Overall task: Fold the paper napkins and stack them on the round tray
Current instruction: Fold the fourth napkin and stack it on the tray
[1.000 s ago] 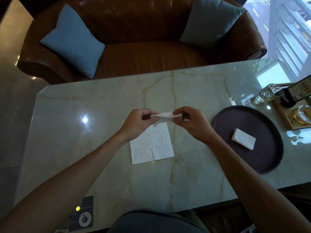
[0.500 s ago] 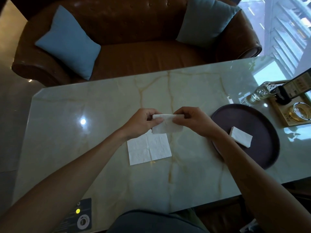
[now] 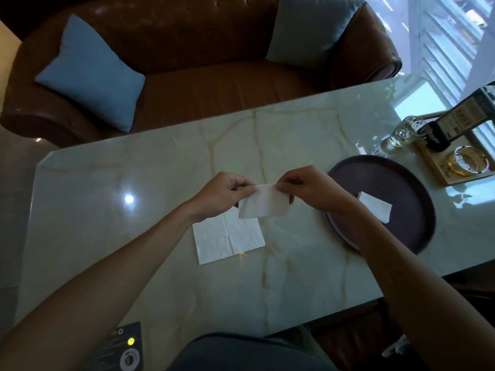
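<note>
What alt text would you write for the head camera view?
Both hands, left hand and right hand, pinch a folded napkin above a marble table. An open napkin lies below; another folded one sits on the round tray.

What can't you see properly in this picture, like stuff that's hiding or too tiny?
Head view only:
- Round tray: its near-left rim is behind the right forearm.
- Open napkin on the table: its far corner is covered by the held napkin, which the left hand and right hand pinch.
- Dark bottle: cut off by the right edge, label too small to read.
- Folded napkin on the tray: layer count too small to tell.
</note>
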`<control>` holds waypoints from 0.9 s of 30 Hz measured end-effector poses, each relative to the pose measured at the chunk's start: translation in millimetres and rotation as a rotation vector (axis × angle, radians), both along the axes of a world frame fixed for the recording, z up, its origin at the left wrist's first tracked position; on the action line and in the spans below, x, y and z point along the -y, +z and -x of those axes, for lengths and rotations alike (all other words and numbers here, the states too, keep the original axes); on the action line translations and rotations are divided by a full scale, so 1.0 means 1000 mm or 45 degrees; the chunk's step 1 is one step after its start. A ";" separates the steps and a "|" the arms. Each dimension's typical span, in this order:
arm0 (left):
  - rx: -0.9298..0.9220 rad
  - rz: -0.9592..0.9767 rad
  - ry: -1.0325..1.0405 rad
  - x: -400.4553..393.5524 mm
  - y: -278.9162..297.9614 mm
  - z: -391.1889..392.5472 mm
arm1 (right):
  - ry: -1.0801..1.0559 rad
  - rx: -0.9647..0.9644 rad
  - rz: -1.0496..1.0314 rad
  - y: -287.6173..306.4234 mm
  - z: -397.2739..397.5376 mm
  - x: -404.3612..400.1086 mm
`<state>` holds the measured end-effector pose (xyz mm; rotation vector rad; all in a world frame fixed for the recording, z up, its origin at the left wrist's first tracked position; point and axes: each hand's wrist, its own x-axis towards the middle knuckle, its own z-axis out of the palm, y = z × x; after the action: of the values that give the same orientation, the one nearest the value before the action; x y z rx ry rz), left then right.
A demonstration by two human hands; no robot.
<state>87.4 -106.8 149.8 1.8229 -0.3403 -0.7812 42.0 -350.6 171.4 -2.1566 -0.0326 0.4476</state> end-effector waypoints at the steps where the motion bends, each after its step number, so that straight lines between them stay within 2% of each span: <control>1: -0.011 0.006 0.007 0.002 -0.001 0.000 | -0.024 -0.015 -0.028 -0.003 0.004 0.009; 4: -0.091 0.064 0.039 0.012 -0.004 0.000 | -0.242 -0.026 -0.104 -0.017 0.019 0.043; 7: -0.135 0.063 -0.048 0.028 -0.005 0.001 | -0.533 -0.101 -0.442 -0.032 0.036 0.068; 9: -0.163 0.050 -0.117 0.045 -0.006 0.002 | -0.579 -0.236 -0.692 -0.040 0.045 0.072; 12: -0.174 0.032 -0.172 0.076 -0.010 0.004 | -0.553 -0.381 -0.834 -0.050 0.054 0.072; 16: -0.222 0.065 -0.138 0.118 -0.016 0.000 | -0.674 -0.343 -1.012 -0.060 0.065 0.087; 19: -0.330 0.102 0.004 0.153 -0.030 0.000 | -0.835 -0.260 -1.019 -0.066 0.073 0.116; 22: -0.448 0.055 0.098 0.190 -0.050 0.007 | -0.912 -0.234 -0.875 -0.076 0.078 0.149; 27: -0.439 -0.053 0.225 0.254 -0.083 0.020 | -1.105 -0.229 -0.677 -0.110 0.091 0.200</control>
<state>66.9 -360.6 66.4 1.6911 0.0596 -0.9626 -49.4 -550.2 61.8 -1.4173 0.7679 0.0933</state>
